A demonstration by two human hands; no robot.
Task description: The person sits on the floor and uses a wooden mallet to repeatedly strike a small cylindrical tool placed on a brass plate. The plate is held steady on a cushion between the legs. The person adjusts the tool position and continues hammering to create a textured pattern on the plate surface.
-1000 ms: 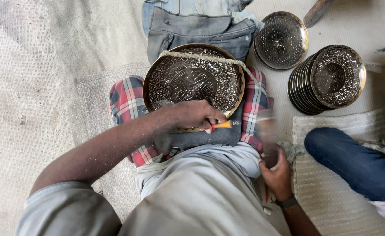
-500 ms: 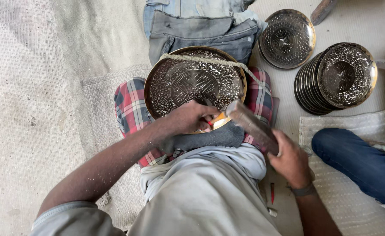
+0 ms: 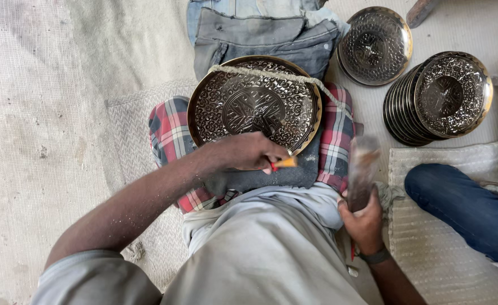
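Two hands are at work on one large engraved metal plate [image 3: 254, 104]. The plate rests tilted on a plaid cloth [image 3: 167, 133] and a folded dark cloth [image 3: 271, 178] over the person's lap, which appears to cushion it and keep the patterned face turned up toward the worker. A cord [image 3: 277, 76] runs across the plate's upper rim and down its right side, apparently as a restraint against sliding.

The left hand [image 3: 249, 151] lies on the plate's lower edge, fingers closed around a small tool with an orange handle [image 3: 284, 163]. The tool's tip points toward the rim; whether it touches the metal cannot be made out.

The right hand [image 3: 365, 220] is held well apart from the left, beside the right thigh. It is clamped on the lower end of a long block-shaped striker [image 3: 362, 169], which stands raised and is blurred, so its exact form is unclear.

Folded denim [image 3: 260, 31] lies beyond the plate. To the right, a single smaller plate [image 3: 376, 45] sits on the floor next to a stack of plates [image 3: 441, 99] of the same pattern, all within arm's reach. Another person's knee in blue jeans [image 3: 463, 206] rests on a woven mat [image 3: 429, 265] at the right.
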